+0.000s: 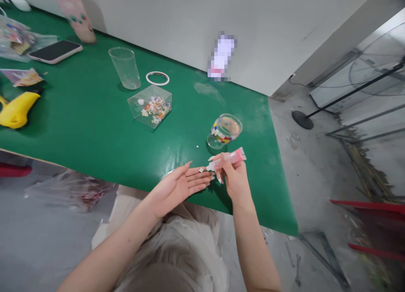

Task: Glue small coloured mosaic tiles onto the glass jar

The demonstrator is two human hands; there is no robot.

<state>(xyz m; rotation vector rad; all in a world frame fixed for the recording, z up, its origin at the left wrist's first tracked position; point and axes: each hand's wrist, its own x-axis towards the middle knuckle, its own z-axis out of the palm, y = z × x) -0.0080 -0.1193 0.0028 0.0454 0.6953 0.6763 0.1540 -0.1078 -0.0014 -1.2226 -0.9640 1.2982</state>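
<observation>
Palm up, my left hand (182,183) lies open near the table's front edge with its fingers stretched to the right. A small white square tile (201,170) rests on its fingers. My right hand (232,171) is closed round a pink-and-clear squeeze tube (232,157), whose white nozzle points left, close beside the tile. Just beyond the hands stands a clear plastic cup (218,142) with a band of coloured tiles round its side. Further left sits a clear square box (139,110) holding many small mixed tiles.
On the green table (91,131) stand an empty clear cup (126,68), a white ring (157,78), a phone (56,51), a yellow tool (19,110) and a pink tumbler (76,17). A blurred-out phone-like shape (222,55) leans at the wall. A fan stand (303,120) is right.
</observation>
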